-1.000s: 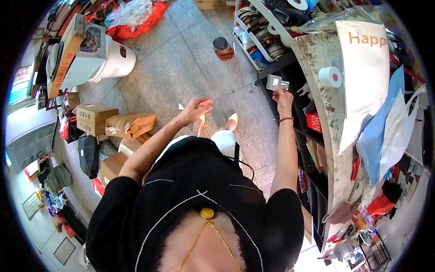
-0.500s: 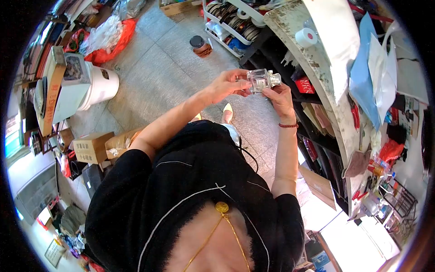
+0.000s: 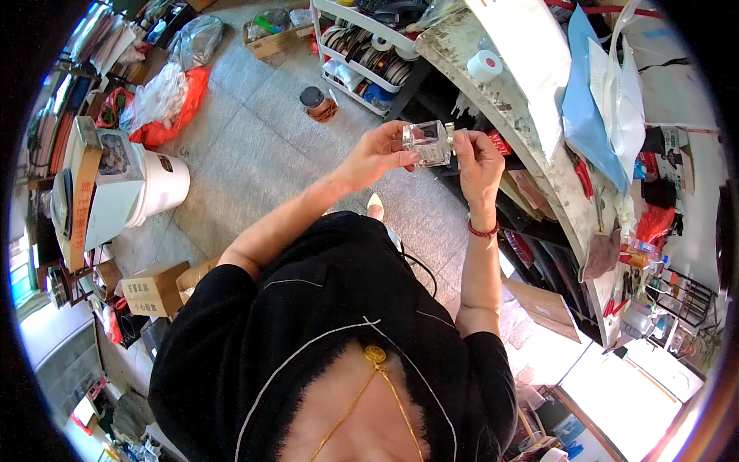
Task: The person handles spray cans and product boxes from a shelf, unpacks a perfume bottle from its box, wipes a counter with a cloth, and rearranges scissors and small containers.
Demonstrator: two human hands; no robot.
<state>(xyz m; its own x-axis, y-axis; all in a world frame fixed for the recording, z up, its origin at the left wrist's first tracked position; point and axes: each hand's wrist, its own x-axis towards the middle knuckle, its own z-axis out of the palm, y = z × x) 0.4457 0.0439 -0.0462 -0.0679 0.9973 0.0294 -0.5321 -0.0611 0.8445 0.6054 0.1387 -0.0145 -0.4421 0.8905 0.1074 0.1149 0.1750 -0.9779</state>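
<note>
A small square clear glass perfume bottle [image 3: 433,145] is held up in front of me, lying on its side above the floor. My left hand [image 3: 383,155] is closed around its base end, thumb on the near side and fingers on the far side. At the other end, my right hand [image 3: 481,160] is closed with thumb and fingers at the neck and cap [image 3: 449,134]. The fingers partly cover the cap, so I cannot tell whether it sits fully on the neck. A red bead bracelet [image 3: 483,231] circles my right wrist.
A long worn counter [image 3: 531,115] with a tape roll [image 3: 485,66] and bags runs along the right, over dark shelves. Ahead stands a white rack [image 3: 362,65] of spools. A dark-lidded jar [image 3: 313,98] is on the floor. White buckets [image 3: 165,185] and cartons [image 3: 152,289] stand left.
Both hands and the bottle have shifted slightly left and down in view. My right fingers have moved onto the cap end, covering more of it. The whole view has turned a little.
</note>
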